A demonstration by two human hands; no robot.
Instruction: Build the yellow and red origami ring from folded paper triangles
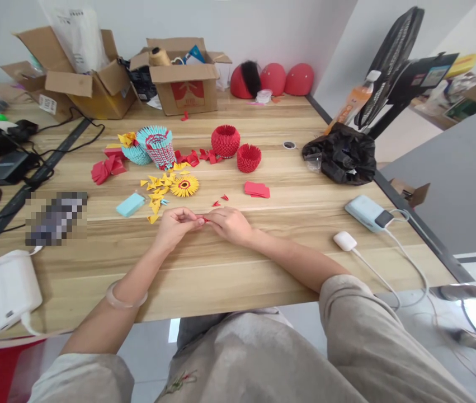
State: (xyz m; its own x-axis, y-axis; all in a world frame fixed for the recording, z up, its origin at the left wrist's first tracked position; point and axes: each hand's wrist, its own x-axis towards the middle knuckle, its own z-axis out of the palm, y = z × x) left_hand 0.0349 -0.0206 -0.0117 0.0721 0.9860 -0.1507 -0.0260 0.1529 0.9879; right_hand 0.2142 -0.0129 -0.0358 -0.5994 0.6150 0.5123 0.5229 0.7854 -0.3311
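My left hand [178,225] and my right hand [230,224] meet over the wooden table, fingers pinched on a small red paper piece [206,220] between them. Most of that piece is hidden by the fingertips. Just beyond are two small red folded pieces [221,200] and a stack of red paper slips [257,190]. A yellow paper flower shape [184,186] lies beside scattered yellow folded pieces [156,196]. To the left is a light blue paper stack [131,205]. Farther back stand two red paper bowls [225,141] and a blue and red paper vase [160,148].
Cardboard boxes [187,84] and red domes [273,79] line the back. On the right are a black plastic bag [342,154], an orange bottle [353,103], a fan [392,67], a power bank [368,212] and a white charger [345,240]. Cables and a white device [9,291] sit left.
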